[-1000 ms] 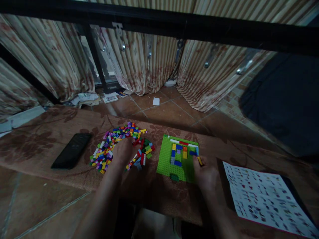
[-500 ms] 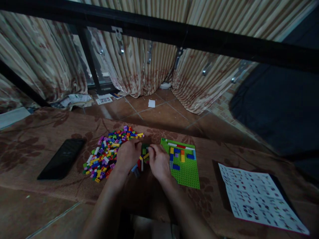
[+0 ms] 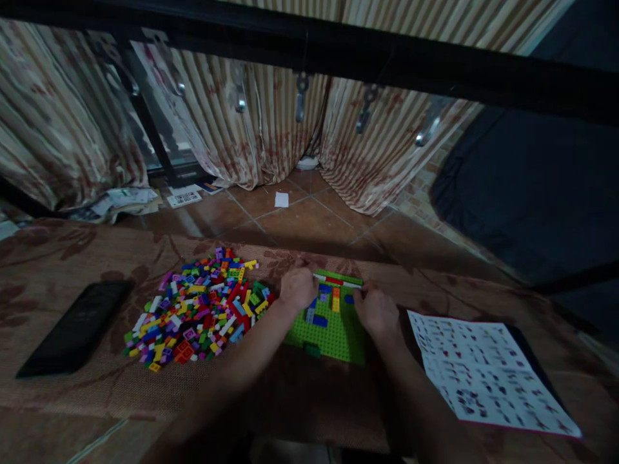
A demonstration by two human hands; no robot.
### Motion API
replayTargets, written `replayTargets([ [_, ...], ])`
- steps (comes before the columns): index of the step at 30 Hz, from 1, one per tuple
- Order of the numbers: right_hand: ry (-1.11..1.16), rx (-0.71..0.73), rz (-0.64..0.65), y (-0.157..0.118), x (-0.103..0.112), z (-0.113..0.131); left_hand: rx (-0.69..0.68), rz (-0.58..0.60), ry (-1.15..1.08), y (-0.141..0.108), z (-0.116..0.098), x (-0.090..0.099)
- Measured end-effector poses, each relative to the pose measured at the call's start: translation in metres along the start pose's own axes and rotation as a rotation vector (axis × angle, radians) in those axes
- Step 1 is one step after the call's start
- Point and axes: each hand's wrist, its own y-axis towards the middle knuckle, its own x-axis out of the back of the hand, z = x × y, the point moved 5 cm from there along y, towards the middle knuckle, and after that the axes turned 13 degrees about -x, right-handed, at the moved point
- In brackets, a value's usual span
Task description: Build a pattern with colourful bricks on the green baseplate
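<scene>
The light green toy-brick baseplate [image 3: 338, 341] lies between my two hands. Its far end carries a row of white and red bricks [image 3: 334, 281]; blue, orange and yellow bricks sit nearer the middle, and a dark green brick [image 3: 312, 348] is at the near edge. My left hand [image 3: 298, 287] is closed at the plate's upper left edge, with its fingertips partly hidden. At the upper right edge, my right hand [image 3: 380, 316] is closed on the plate too. Left of my left hand spreads a pile of loose coloured toy bricks [image 3: 193, 309].
A black phone or tablet [image 3: 75, 328] lies at the left of the brown patterned cloth [image 3: 97, 393]. On the right is a printed sheet [image 3: 488, 374] with small pictures, over a dark flat object. A dark metal bar [image 3: 271, 45] with hooks crosses above, before striped curtains [image 3: 271, 129].
Both hands have moved right from the edge of the brick pile to the baseplate and closed on its sides. A dark green brick now shows at the plate's near edge. The view has shifted.
</scene>
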Motion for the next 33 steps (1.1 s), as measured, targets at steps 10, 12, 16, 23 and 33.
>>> replayTargets([
  [10,0.165,0.077,-0.167,0.002,-0.008,-0.006,-0.094,0.109,0.148,0.016,-0.004,-0.002],
  [12,0.272,0.076,-0.195,0.004,-0.009,-0.013,-0.131,0.123,0.164,0.017,-0.003,-0.004],
  [16,0.321,0.183,-0.170,0.012,-0.006,-0.012,-0.282,0.144,0.201,0.019,-0.003,-0.006],
  [23,0.150,0.578,-0.084,0.015,0.000,0.014,-0.589,0.190,0.307,0.024,-0.001,-0.013],
  [33,0.092,0.632,-0.107,0.026,-0.011,0.014,-0.764,0.155,0.404,0.015,-0.010,-0.017],
])
